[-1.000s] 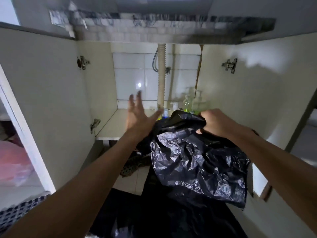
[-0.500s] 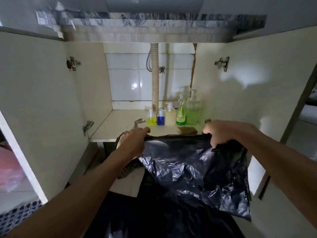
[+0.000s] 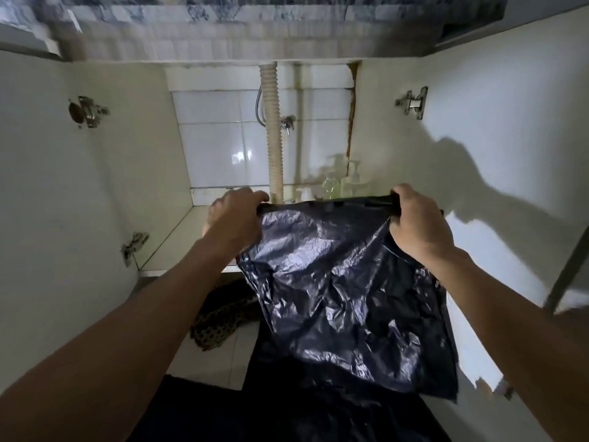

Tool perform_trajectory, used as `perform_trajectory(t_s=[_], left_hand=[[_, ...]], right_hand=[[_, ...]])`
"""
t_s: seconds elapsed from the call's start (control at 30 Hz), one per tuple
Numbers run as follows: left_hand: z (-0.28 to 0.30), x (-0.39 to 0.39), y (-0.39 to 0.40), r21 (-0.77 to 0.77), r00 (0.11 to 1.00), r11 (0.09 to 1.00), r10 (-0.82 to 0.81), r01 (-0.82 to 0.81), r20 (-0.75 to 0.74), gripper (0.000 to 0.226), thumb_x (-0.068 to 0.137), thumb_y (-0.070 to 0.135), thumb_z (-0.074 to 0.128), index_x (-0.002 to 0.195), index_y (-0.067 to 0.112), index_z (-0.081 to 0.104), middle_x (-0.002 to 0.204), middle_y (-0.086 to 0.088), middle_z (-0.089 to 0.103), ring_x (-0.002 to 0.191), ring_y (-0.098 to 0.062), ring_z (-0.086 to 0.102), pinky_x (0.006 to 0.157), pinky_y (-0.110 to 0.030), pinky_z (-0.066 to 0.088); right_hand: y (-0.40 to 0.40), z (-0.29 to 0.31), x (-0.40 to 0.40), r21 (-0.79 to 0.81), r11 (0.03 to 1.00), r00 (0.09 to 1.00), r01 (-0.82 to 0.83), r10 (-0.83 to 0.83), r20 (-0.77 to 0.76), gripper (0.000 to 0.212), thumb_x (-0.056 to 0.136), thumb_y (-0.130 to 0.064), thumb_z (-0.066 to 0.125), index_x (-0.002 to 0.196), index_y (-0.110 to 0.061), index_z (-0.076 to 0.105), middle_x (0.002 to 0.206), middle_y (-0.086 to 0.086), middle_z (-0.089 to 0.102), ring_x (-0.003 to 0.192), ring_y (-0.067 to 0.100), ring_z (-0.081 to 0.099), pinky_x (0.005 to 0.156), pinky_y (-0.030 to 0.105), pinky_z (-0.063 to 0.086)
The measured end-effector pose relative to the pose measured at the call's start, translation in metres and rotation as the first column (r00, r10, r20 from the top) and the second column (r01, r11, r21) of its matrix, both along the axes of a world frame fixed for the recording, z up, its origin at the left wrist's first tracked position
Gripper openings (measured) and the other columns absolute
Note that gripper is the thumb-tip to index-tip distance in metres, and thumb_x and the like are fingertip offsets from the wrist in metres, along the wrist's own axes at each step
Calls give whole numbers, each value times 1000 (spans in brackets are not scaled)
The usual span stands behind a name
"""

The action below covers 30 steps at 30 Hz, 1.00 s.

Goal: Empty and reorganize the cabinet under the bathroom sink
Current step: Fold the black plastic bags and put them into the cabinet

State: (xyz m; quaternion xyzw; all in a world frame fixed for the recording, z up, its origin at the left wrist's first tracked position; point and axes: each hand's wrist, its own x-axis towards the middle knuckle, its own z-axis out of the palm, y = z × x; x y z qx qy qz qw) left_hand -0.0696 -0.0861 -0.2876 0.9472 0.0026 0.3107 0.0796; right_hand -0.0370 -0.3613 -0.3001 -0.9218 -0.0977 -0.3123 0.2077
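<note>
A crumpled black plastic bag [image 3: 344, 288] hangs spread in front of the open under-sink cabinet. My left hand [image 3: 234, 220] grips its top left corner and my right hand [image 3: 417, 224] grips its top right corner, stretching the top edge flat. Behind the bag, the tops of several pump and soap bottles [image 3: 341, 183] stand at the back right of the cabinet shelf [image 3: 178, 240]; their lower parts are hidden by the bag.
A ribbed drain hose [image 3: 272, 132] and a thin metal hose run down the tiled back wall. Both cabinet doors stand open, the left door [image 3: 47, 186] and the right door [image 3: 494, 138]. A leopard-print cloth [image 3: 220, 317] lies on the floor below the shelf.
My left hand, open and raised a second ago, took hold of the bag's left corner. Both hands then lifted the bag higher, covering most of the bottles.
</note>
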Motion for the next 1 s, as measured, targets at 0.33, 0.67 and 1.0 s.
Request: perform_trajectory(t_s=[0.33,0.67,1.0], left_hand=[[-48,-93,-11,9,600,951,-187,308,-778,37,90,3,49,117,19,67,107,-3,67,85,-12,55,73,-21,38],[-265,-138,-78,-95,355,973,-167,212,-920,42,85,10,42,123,18,56,126,-15,59,112,-36,58,93,-42,51],[-326,-176,-77,-152,248,984,-172,97,-953,47,84,40,58,124,17,53,127,-12,56,115,-32,57,92,-39,49]], right_hand=[[-38,-57,-64,-266,896,820,-356,163,-548,27,85,0,48,87,-20,66,85,-1,65,81,16,57,63,10,35],[-61,-270,-104,-230,908,417,-349,-70,-906,29,93,-7,41,119,-16,48,113,12,58,97,31,60,72,31,44],[-56,-293,-125,-322,870,186,-373,-270,-945,64,84,2,41,143,-18,32,138,12,46,115,27,54,97,35,49]])
